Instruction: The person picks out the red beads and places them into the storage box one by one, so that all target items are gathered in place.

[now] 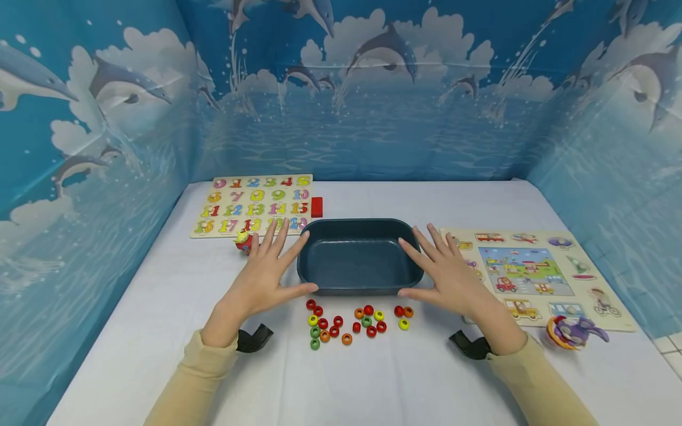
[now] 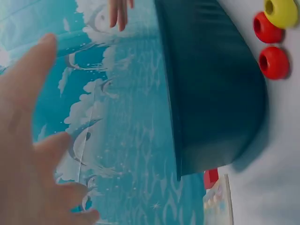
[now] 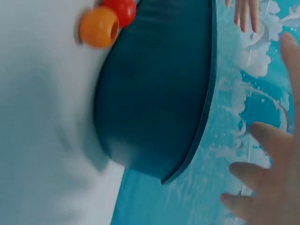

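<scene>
A dark blue-green rectangular tray (image 1: 360,291) with nothing in it sits in the middle of the table. My left hand (image 1: 266,275) is held at its left end, fingers spread and straight, holding nothing. At the right end, my right hand (image 1: 447,275) has its fingers spread the same way, also holding nothing. In front of the tray lie several loose beads, among them a red bead (image 1: 371,331), a yellow bead (image 1: 403,324), a green bead (image 1: 315,344) and an orange bead (image 1: 347,339). Both wrist views show the tray's side wall (image 2: 211,93) beside the spread fingers.
A wooden number puzzle board (image 1: 245,207) lies back left, with a red block (image 1: 317,207) beside it and a small red-and-yellow toy (image 1: 243,241) near its front edge. To the right are a vehicle picture puzzle (image 1: 524,278) and a purple toy (image 1: 575,332). Dolphin-print curtains surround the table.
</scene>
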A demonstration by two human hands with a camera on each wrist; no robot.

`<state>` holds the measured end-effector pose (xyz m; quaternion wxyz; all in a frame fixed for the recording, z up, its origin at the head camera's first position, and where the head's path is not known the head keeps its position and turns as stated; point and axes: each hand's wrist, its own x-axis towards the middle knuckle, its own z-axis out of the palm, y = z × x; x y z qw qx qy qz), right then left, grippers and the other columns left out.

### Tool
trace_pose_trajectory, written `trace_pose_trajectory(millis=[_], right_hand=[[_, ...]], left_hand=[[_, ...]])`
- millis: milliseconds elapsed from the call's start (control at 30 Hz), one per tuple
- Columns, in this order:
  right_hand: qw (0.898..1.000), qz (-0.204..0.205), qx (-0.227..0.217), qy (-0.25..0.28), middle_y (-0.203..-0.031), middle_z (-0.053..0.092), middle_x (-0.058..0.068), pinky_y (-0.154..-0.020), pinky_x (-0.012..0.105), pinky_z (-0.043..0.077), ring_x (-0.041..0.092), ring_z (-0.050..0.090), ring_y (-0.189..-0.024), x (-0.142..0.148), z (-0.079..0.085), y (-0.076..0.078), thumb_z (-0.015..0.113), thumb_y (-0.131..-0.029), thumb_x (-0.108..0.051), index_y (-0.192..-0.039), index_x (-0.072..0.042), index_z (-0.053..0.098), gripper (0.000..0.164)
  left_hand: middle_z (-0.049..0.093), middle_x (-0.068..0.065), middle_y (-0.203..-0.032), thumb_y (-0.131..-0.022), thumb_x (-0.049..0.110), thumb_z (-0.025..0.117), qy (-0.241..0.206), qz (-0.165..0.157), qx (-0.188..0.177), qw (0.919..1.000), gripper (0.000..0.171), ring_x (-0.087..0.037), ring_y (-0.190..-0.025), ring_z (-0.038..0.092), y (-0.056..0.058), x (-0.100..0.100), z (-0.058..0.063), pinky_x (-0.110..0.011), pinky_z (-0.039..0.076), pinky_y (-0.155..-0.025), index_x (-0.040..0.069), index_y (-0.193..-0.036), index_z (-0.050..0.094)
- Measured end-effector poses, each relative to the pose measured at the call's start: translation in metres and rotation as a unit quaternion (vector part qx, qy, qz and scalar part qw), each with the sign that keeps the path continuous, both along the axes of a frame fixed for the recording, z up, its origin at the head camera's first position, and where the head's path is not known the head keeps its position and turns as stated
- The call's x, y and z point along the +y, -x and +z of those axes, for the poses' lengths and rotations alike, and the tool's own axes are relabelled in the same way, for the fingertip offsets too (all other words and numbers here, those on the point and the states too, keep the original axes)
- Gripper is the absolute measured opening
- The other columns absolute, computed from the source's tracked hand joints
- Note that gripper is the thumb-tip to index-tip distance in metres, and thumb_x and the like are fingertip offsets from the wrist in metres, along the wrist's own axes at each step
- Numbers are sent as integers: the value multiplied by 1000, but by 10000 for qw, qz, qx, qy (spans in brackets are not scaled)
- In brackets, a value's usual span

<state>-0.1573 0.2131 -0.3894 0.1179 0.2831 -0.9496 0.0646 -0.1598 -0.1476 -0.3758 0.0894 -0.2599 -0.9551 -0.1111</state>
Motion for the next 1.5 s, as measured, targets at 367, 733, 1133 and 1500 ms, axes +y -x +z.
trace_pose_trajectory(millis=[367, 733, 1133, 1500], right_hand=[[9367, 1186, -59, 3294, -104, 61, 2, -76, 23, 48, 14, 55, -95, -12, 1, -35, 81, -62, -12, -107, -14, 62, 48], [9210, 937, -1774, 3340, -101, 63, 0, -77, 30, 50, 9, 57, -93, -4, -40, -38, 71, -77, -19, -99, -12, 66, 24], [9275, 761, -1515, 3331, -104, 63, -1, -88, 18, 40, 16, 56, -99, -8, -71, -36, 74, -72, -11, -99, -12, 67, 28], [9469, 292, -1094, 3011, -100, 60, -10, -80, 25, 47, 8, 53, -94, -20, -78, -42, 74, -72, -15, -99, -17, 66, 29]], left_hand=[[6, 5, -148, -77, 34, 69, -3441, -231, -602, 9367, 71, -16, -133, 12, -3, -2, -37, -56, 27, -98, 22, -137, 35], [3, -10, -148, -76, 2, 68, -5438, -534, -2434, 8014, 72, -22, -134, 6, -5, 16, -54, -45, 17, -106, 0, -136, 27], [7, -12, -147, -85, 7, 60, -5361, -526, -2665, 7993, 62, -28, -130, 21, -3, 18, -69, -36, 27, -102, 2, -136, 26], [15, -15, -145, -83, 8, 63, -5347, -341, -2266, 8134, 58, -28, -128, 27, -7, 24, -72, -39, 31, -100, 0, -131, 32]])
